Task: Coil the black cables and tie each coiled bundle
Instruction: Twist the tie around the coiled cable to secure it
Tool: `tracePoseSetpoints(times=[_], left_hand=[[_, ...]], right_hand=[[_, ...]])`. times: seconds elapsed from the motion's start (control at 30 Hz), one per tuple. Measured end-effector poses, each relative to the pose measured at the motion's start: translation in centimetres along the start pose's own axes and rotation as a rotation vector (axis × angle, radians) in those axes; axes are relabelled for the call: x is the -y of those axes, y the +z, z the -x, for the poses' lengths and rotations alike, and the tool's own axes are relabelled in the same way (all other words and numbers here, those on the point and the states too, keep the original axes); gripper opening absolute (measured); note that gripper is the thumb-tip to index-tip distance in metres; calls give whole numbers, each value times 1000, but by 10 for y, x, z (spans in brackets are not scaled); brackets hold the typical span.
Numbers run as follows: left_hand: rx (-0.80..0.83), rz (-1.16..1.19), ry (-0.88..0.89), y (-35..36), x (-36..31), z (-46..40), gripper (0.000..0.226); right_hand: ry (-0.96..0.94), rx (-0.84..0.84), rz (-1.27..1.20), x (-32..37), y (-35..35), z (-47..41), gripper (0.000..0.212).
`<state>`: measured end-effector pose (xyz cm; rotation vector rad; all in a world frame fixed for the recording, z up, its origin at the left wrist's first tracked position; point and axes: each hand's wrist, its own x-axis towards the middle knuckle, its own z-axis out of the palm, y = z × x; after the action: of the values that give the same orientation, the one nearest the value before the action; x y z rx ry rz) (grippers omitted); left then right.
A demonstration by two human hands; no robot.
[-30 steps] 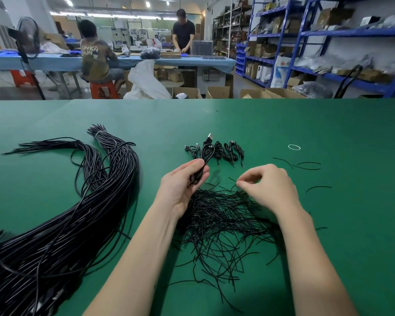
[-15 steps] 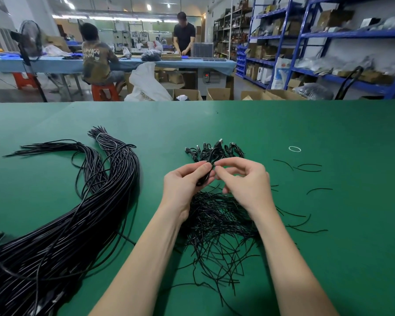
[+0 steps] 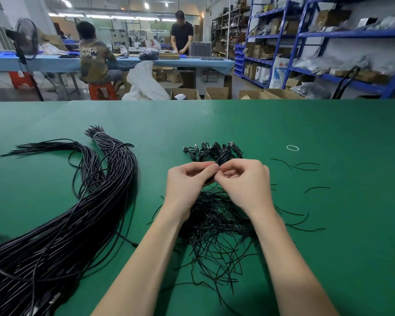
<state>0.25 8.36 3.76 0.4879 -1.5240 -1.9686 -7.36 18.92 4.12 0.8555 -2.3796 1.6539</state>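
My left hand (image 3: 187, 181) grips a small coiled black cable (image 3: 222, 158) above the green table (image 3: 328, 124). My right hand (image 3: 246, 181) meets it at the coil, fingertips pinching at the coil's middle; a thin tie there is too small to make out. Just behind the hands lies a row of several coiled black bundles (image 3: 203, 151). Under my wrists spreads a loose heap of thin black tie wires (image 3: 219, 222). A thick sheaf of long uncoiled black cables (image 3: 62, 229) runs along the left of the table.
A white rubber band (image 3: 292, 147) and a few stray tie wires (image 3: 306, 166) lie to the right. Beyond the table's far edge are two people at a blue workbench (image 3: 192, 61), cardboard boxes, a fan and blue shelving (image 3: 351, 35).
My right hand left the tie-wire heap and came up to the coil in my left hand. Both hands now work close together at the coil.
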Motion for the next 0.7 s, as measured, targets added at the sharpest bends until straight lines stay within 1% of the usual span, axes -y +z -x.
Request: tracePoseSetpoints(times=[0.1,0.23,0.37,0.5,0.6,0.67,0.7], left_hand=[[3,-57,26,1,-3,2,6],[4,-66,44,1,-8,3,6],[-79,-110,59,3,-7,2,7],[-156,-88,36,3,-5,0,8],[-176,-65,4,2,-3,-1,13],[-174,-14,-36,3,-3,-1,18],[-176,32,-63,3,-3,-2,20]], right_hand=[[-94,4,76,1,-3,1,13],[-248,2,172,4,-7,1,12],[-348,2,188,2,-7,2,15],[-373,4,164,0,-1,4,13],[-374,8,150,-1,2,6,14],[-307,0,78,-2,3,7,16],[-237,1,23,-2,3,7,16]])
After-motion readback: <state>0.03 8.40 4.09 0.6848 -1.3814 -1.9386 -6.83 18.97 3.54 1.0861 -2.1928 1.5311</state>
